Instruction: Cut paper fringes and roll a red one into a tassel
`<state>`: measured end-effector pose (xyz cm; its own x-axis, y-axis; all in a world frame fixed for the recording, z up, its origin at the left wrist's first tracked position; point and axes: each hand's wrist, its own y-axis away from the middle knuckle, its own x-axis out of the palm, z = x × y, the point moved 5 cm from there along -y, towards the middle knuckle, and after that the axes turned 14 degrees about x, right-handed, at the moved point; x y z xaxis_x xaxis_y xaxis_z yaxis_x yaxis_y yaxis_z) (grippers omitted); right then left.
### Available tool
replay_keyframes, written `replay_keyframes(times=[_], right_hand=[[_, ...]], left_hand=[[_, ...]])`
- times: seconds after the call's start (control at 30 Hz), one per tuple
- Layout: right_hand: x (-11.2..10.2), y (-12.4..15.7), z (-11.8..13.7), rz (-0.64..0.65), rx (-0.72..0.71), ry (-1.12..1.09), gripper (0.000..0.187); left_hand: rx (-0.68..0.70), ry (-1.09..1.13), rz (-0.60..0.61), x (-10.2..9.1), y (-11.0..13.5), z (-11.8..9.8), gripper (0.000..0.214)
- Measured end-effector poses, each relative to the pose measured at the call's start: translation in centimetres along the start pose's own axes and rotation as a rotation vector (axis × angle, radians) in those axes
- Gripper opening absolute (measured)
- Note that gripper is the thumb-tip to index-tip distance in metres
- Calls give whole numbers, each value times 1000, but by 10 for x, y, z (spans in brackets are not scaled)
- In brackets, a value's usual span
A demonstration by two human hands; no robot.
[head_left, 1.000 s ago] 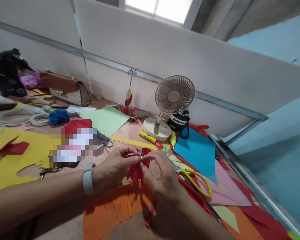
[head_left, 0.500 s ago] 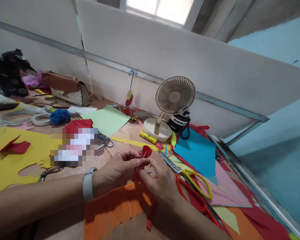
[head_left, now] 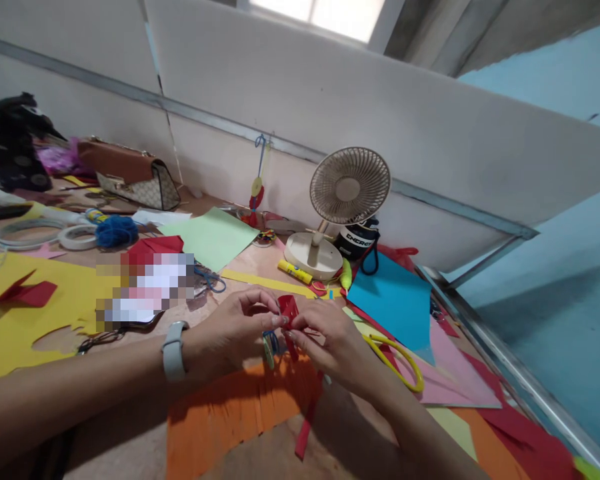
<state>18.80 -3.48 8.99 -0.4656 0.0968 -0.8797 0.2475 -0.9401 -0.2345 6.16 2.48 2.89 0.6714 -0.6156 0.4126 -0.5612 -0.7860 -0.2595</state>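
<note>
Both hands meet over the table around a small piece of red paper (head_left: 289, 308), rolled or curled at its top. My left hand (head_left: 245, 325), with a grey band on the wrist, pinches its left side. From the right, my right hand (head_left: 325, 333) pinches the same paper between thumb and fingers. Below my left fingers hangs a small pale green disc (head_left: 269, 350) with blue string beside it. Under the hands lies a fringed orange paper (head_left: 230, 417), and a narrow red strip (head_left: 307, 423) rests over its right edge.
A small fan (head_left: 350, 187) stands behind the hands, a yellow glue stick (head_left: 295, 272) at its base. Yellow-handled scissors (head_left: 397, 367) lie right, partly hidden by my right arm, near blue paper (head_left: 393, 297). Yellow paper (head_left: 70, 280), tape rolls (head_left: 77, 237) and blue yarn (head_left: 117, 231) lie left.
My right hand has shifted right and now covers the scissors' blades. The red paper has turned, showing a curled top. The pale disc and blue string now show below my left fingers.
</note>
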Motion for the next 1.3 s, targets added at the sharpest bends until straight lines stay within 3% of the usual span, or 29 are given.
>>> replay_keyframes(times=[0.23, 0.3, 0.37, 0.47, 0.6, 0.77, 1.03, 1.3], right_hand=[[-2, 0, 0, 37, -1, 47, 7], [-1, 1, 0, -17, 46, 36, 4], [2, 2, 0, -105, 73, 74, 16], [11, 5, 5, -226, 19, 215, 15], [19, 9, 11, -332, -81, 324, 8], [18, 10, 12, -417, -104, 274, 7], [18, 7, 8, -365, -88, 178, 15], [8, 0, -11, -142, 43, -240, 9]], left_hand=[[-70, -70, -23, 4, 4, -3, 20], [-97, -40, -79, 3, 6, 2, 22], [-97, -7, -143, 3, 8, 5, 22], [-64, 12, -208, 4, 9, 5, 23], [-83, -9, -230, 3, 10, 8, 24], [-13, -16, -235, -4, 8, 15, 25], [73, -149, -213, -8, 7, 11, 25], [184, -364, -155, -6, 2, -12, 24]])
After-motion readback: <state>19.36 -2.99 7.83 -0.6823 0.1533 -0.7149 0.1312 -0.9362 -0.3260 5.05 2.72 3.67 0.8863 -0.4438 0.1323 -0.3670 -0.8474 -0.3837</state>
